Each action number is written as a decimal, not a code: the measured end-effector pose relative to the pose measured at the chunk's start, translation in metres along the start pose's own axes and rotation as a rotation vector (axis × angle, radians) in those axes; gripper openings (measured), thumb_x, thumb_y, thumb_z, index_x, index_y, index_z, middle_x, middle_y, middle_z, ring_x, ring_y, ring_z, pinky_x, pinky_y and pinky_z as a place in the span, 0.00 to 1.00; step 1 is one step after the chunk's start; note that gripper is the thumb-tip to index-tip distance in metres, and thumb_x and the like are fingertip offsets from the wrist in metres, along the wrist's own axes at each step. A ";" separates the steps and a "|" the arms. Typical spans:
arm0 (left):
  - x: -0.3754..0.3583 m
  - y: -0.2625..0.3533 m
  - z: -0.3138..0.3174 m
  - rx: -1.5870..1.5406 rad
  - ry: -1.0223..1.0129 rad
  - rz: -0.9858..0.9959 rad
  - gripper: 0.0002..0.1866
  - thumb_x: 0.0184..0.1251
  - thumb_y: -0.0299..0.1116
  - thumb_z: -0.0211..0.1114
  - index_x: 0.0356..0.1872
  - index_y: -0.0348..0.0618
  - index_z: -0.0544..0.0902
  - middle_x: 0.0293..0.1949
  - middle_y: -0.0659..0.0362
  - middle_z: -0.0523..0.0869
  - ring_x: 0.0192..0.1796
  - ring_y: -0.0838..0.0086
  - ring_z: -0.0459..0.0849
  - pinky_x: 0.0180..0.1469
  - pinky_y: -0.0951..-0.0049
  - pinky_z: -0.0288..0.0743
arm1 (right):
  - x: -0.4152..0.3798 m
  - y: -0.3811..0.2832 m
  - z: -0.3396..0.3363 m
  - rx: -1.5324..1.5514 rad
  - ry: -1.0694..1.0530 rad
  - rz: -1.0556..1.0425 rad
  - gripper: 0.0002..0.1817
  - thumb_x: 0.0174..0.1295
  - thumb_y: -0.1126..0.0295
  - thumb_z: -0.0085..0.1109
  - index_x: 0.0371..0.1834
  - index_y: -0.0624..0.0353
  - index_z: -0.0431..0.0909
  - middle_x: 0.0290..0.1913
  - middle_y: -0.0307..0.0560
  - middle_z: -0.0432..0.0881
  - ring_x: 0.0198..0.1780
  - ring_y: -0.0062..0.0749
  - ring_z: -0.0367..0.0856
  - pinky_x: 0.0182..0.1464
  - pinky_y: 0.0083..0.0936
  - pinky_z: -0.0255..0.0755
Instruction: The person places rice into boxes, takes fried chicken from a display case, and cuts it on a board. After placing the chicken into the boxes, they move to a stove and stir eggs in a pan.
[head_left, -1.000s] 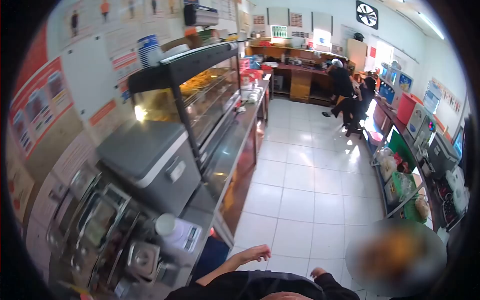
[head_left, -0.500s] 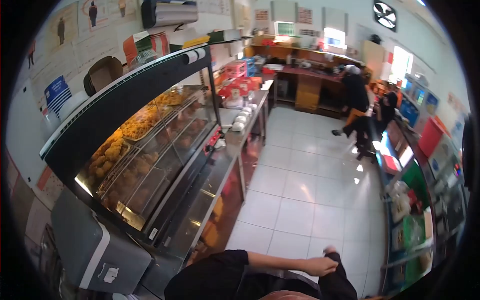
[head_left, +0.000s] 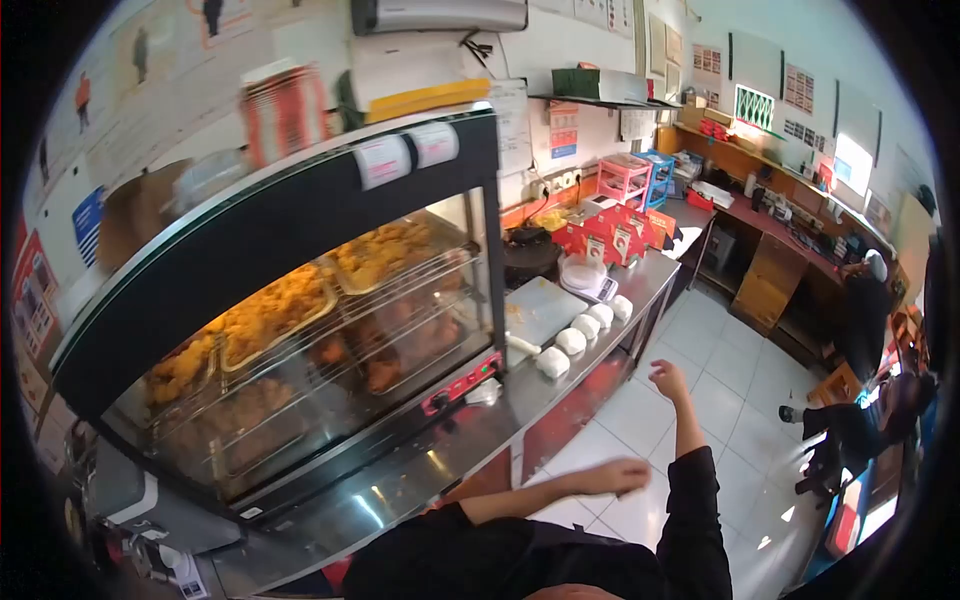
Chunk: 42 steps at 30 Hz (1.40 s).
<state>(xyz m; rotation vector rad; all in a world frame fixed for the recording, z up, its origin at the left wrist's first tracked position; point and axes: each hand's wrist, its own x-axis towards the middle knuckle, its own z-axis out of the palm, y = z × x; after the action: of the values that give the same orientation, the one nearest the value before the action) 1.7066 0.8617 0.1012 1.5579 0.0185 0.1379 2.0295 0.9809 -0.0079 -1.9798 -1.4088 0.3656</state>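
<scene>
**Two empty hands beside the steel counter**

Two hands of mine hang free over the white tiled floor (head_left: 740,350), neither one touching anything. My left hand (head_left: 618,475) is out in front of my chest, fingers loosely curled together and gripping nothing, just off the front edge of the steel counter (head_left: 560,385). My right hand (head_left: 668,380) is raised farther out, sleeve ending at the forearm, fingers spread apart and empty, also just off that counter edge and nearest the row of white wrapped portions (head_left: 585,328) lying along the countertop.

On the counter, toward me from those portions, stands the glass warming cabinet (head_left: 300,330) with trays of fried chicken (head_left: 270,305) on wire racks; its front sits a little back from the counter edge, leaving a bare steel strip. Beyond the portions are a white cutting board (head_left: 540,305) and red cartons (head_left: 610,238). Away from the counter, the floor is open as far as a wooden desk (head_left: 775,265), where a person in black (head_left: 862,310) stands.
</scene>
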 end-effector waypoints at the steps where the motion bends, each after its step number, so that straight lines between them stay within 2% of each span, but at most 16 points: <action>1: 0.020 -0.014 -0.031 0.052 0.116 0.002 0.13 0.72 0.42 0.53 0.33 0.44 0.74 0.24 0.67 0.70 0.25 0.83 0.69 0.28 0.80 0.68 | 0.032 0.008 -0.001 -0.050 -0.038 -0.054 0.20 0.48 0.68 0.65 0.48 0.54 0.81 0.29 0.47 0.84 0.33 0.33 0.83 0.40 0.31 0.75; 4: 0.079 -0.008 -0.123 0.295 0.459 -0.103 0.11 0.69 0.40 0.58 0.36 0.41 0.77 0.28 0.63 0.78 0.29 0.81 0.77 0.31 0.77 0.73 | 0.130 0.027 -0.018 -0.161 -0.165 -0.171 0.24 0.46 0.65 0.68 0.50 0.54 0.80 0.28 0.48 0.84 0.32 0.36 0.83 0.38 0.34 0.75; 5: 0.099 -0.013 -0.150 0.358 0.587 -0.098 0.13 0.66 0.41 0.62 0.35 0.40 0.77 0.27 0.60 0.79 0.28 0.77 0.79 0.32 0.72 0.75 | 0.157 0.014 -0.029 -0.217 -0.301 -0.203 0.27 0.44 0.62 0.70 0.52 0.54 0.79 0.35 0.50 0.85 0.36 0.37 0.83 0.41 0.33 0.76; 10: 0.194 -0.083 -0.275 1.048 1.174 -0.206 0.21 0.54 0.38 0.69 0.46 0.42 0.71 0.42 0.50 0.78 0.45 0.57 0.79 0.44 0.60 0.75 | 0.273 0.031 0.022 -0.286 -0.283 -0.371 0.42 0.40 0.53 0.74 0.63 0.52 0.70 0.52 0.58 0.78 0.54 0.49 0.76 0.54 0.40 0.73; 13: 0.243 -0.128 -0.326 1.203 1.208 -0.403 0.34 0.45 0.36 0.73 0.55 0.44 0.67 0.49 0.49 0.74 0.52 0.51 0.75 0.48 0.56 0.75 | 0.303 0.033 0.076 -0.361 -0.388 -0.205 0.50 0.41 0.43 0.71 0.69 0.44 0.61 0.64 0.65 0.63 0.64 0.60 0.65 0.57 0.49 0.69; 15: 0.274 -0.135 -0.356 1.294 1.194 -0.476 0.36 0.44 0.35 0.74 0.56 0.44 0.66 0.49 0.49 0.74 0.53 0.51 0.74 0.49 0.55 0.74 | 0.314 0.042 0.102 -0.454 -0.456 -0.310 0.48 0.44 0.41 0.67 0.70 0.40 0.59 0.66 0.69 0.58 0.64 0.62 0.64 0.57 0.50 0.69; 17: 0.291 -0.148 -0.375 1.259 1.173 -0.690 0.38 0.42 0.34 0.75 0.57 0.44 0.66 0.49 0.50 0.75 0.55 0.53 0.73 0.50 0.56 0.74 | 0.328 0.055 0.116 -0.435 -0.494 -0.314 0.44 0.46 0.46 0.66 0.70 0.38 0.59 0.63 0.67 0.62 0.65 0.58 0.63 0.57 0.47 0.70; 20: 0.311 -0.144 -0.394 1.196 1.128 -0.971 0.39 0.36 0.36 0.77 0.55 0.45 0.70 0.49 0.52 0.75 0.55 0.54 0.72 0.51 0.57 0.74 | 0.383 0.043 0.061 -0.376 -1.011 -0.381 0.41 0.46 0.55 0.68 0.68 0.38 0.61 0.61 0.60 0.66 0.65 0.51 0.65 0.59 0.42 0.68; 23: 0.319 -0.148 -0.401 1.234 1.162 -1.049 0.39 0.31 0.37 0.78 0.53 0.47 0.72 0.48 0.53 0.76 0.54 0.54 0.72 0.50 0.55 0.73 | 0.478 0.049 0.014 0.346 -1.486 -0.537 0.43 0.39 0.69 0.70 0.65 0.48 0.62 0.59 0.50 0.69 0.64 0.44 0.67 0.62 0.35 0.64; 24: 0.320 -0.147 -0.402 1.187 1.189 -1.012 0.40 0.27 0.36 0.78 0.51 0.47 0.73 0.48 0.53 0.76 0.53 0.54 0.72 0.48 0.55 0.74 | 0.505 0.033 -0.013 0.537 -1.473 -0.618 0.45 0.36 0.73 0.70 0.65 0.52 0.62 0.60 0.48 0.69 0.64 0.43 0.67 0.63 0.33 0.63; 26: 0.324 -0.151 -0.402 1.097 1.268 -1.024 0.38 0.26 0.36 0.76 0.50 0.47 0.74 0.46 0.53 0.76 0.52 0.54 0.72 0.49 0.55 0.71 | 0.555 -0.017 -0.067 0.443 -1.090 -0.846 0.46 0.36 0.76 0.69 0.65 0.56 0.61 0.61 0.50 0.68 0.66 0.48 0.64 0.64 0.35 0.62; 28: 0.330 -0.147 -0.402 1.035 1.350 -0.973 0.36 0.24 0.37 0.73 0.48 0.46 0.75 0.44 0.53 0.75 0.50 0.54 0.72 0.50 0.54 0.67 | 0.599 -0.044 -0.042 0.179 -0.621 -1.114 0.44 0.37 0.78 0.68 0.64 0.55 0.62 0.58 0.51 0.69 0.64 0.51 0.65 0.65 0.36 0.62; 31: 0.341 -0.149 -0.401 1.201 1.433 -0.849 0.37 0.22 0.37 0.71 0.47 0.45 0.75 0.44 0.52 0.75 0.49 0.53 0.72 0.50 0.55 0.67 | 0.655 -0.092 0.033 -0.305 -0.631 -1.159 0.40 0.39 0.76 0.69 0.61 0.53 0.65 0.58 0.51 0.69 0.59 0.51 0.70 0.57 0.43 0.72; 35: 0.354 -0.158 -0.406 1.068 1.603 -0.789 0.38 0.23 0.38 0.72 0.48 0.44 0.74 0.47 0.49 0.75 0.53 0.49 0.71 0.55 0.51 0.65 | 0.680 -0.059 0.194 -0.788 -0.846 -1.242 0.37 0.43 0.73 0.69 0.61 0.52 0.67 0.61 0.51 0.67 0.59 0.51 0.71 0.45 0.48 0.78; 40: 0.366 -0.158 -0.412 0.995 1.635 -0.961 0.40 0.24 0.39 0.74 0.50 0.44 0.74 0.51 0.51 0.76 0.55 0.53 0.72 0.58 0.53 0.65 | 0.668 0.002 0.242 -0.551 -0.786 -1.287 0.42 0.38 0.69 0.74 0.63 0.50 0.66 0.58 0.52 0.73 0.58 0.53 0.74 0.44 0.55 0.76; 42: 0.380 -0.169 -0.402 0.940 1.740 -0.942 0.39 0.25 0.37 0.75 0.50 0.44 0.74 0.50 0.53 0.77 0.53 0.54 0.73 0.58 0.54 0.65 | 0.665 -0.056 0.160 -0.828 -0.974 -1.391 0.35 0.45 0.64 0.70 0.60 0.53 0.68 0.56 0.55 0.75 0.55 0.52 0.77 0.46 0.53 0.75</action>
<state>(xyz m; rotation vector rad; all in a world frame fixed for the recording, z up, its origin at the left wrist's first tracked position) 2.0567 1.2987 -0.0443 1.6350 2.3911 0.7491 2.1472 1.6566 0.0109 -0.6714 -3.5107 0.0266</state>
